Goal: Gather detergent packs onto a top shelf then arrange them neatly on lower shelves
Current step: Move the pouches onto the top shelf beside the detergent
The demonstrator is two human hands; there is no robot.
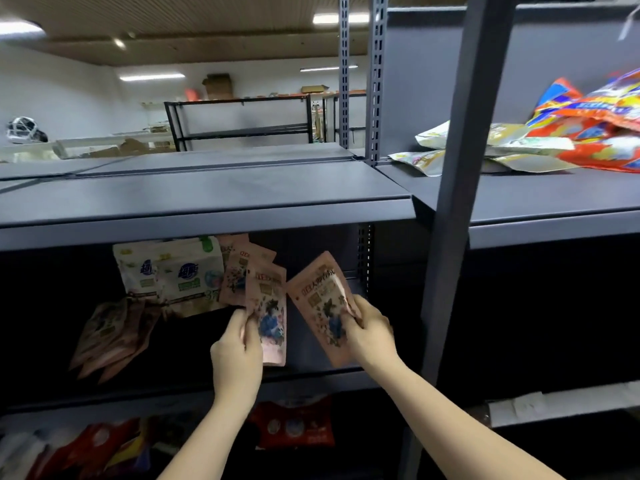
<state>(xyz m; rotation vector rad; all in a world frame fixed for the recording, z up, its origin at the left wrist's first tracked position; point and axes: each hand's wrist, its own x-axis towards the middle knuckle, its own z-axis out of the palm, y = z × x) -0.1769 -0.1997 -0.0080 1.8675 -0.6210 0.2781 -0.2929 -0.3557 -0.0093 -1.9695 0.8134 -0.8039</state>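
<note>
Grey steel shelving is filling a storeroom lit by ceiling strip lights, with cartons and another rack sitting by the far wall. We are working at the middle shelf [311, 374], each hand gripping a pink detergent pack. Our left hand [237, 355] is curling its fingers [239, 327] round the lower edge of one upright pink pack [268, 317], at the right end of the row standing along the back. Our right hand [372, 332] is pinching a second pink pack [320, 303], tilted and held just beside the first, not yet set down.

White packs [173, 271] are standing upright at the back edge, more pink packs [242, 268] are overlapping to their right, and a fallen bunch of pink packs [110, 337] is lying toward the left front edge. On the top shelf [207, 188] of our bay nothing is lying, while the neighbouring top shelf is still carrying a loose heap of gold and red packs [554, 140]. Red packs [294, 427] are crowding the shelf below.

We judge the arranging to be roughly midway: one row is forming, but the heap and the fallen bunch are still waiting.
</note>
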